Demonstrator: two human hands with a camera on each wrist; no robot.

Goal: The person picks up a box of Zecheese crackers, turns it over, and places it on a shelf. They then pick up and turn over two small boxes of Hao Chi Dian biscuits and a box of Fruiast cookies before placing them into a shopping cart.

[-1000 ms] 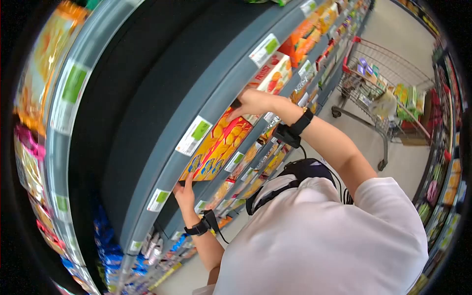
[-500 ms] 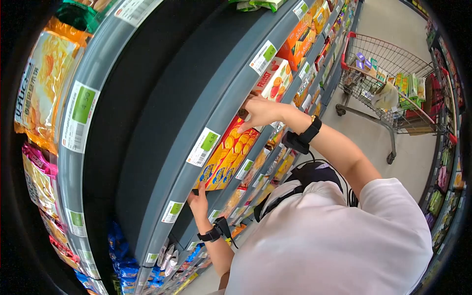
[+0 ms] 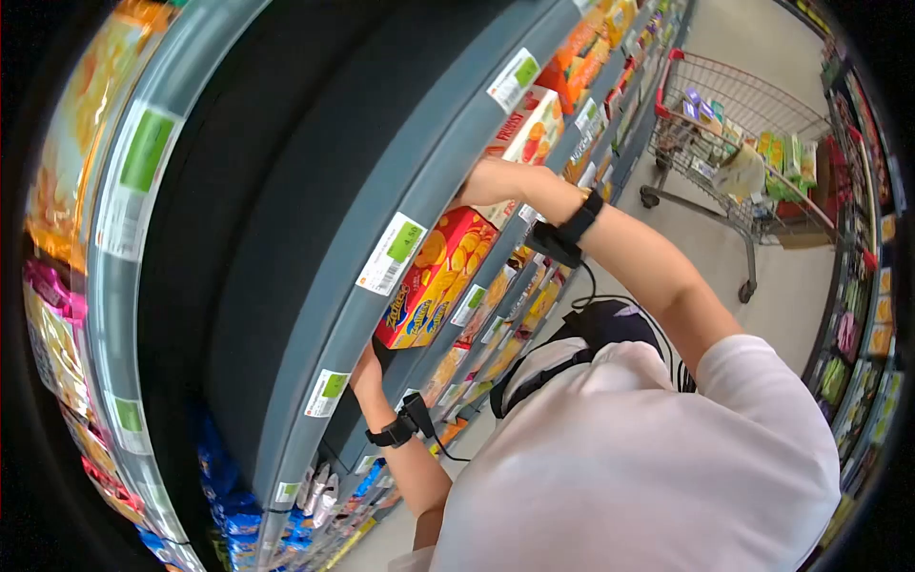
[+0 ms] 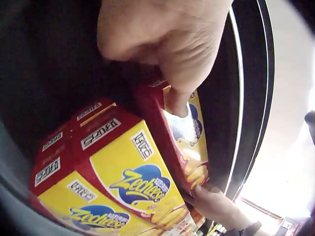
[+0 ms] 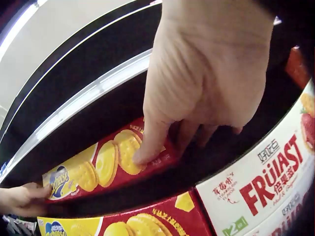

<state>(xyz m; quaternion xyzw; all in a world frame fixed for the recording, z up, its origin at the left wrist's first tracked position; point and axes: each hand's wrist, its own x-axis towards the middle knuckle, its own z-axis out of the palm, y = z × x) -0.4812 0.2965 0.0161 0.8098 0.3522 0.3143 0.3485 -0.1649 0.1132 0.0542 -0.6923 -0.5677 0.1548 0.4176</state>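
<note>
A red and yellow Zecheese biscuit box (image 5: 106,169) lies lengthwise between my hands, above and behind a stack of similar biscuit boxes (image 3: 438,276) on the shelf. My right hand (image 5: 211,73) grips one end, thumb on the printed front and other fingers behind. At the opposite end, my left hand (image 4: 167,39) pinches the box with its thumb on the yellow face. In the head view, the shelf edge above hides the held box and most of my fingers. The left wrist view shows the stacked boxes (image 4: 133,172) end-on, close beside the held one.
White Früiast boxes (image 5: 261,187) stand right beside the stack. A grey shelf edge (image 3: 353,315) with price tags runs close above my hands. Behind me in the aisle is a loaded shopping cart (image 3: 743,133). Blue packets (image 3: 233,515) lie farther along the upper shelf.
Both hands have gone deeper under the shelf edge with the box. Three Zecheese logos showed from the head earlier; now two show, on the stacked boxes.
</note>
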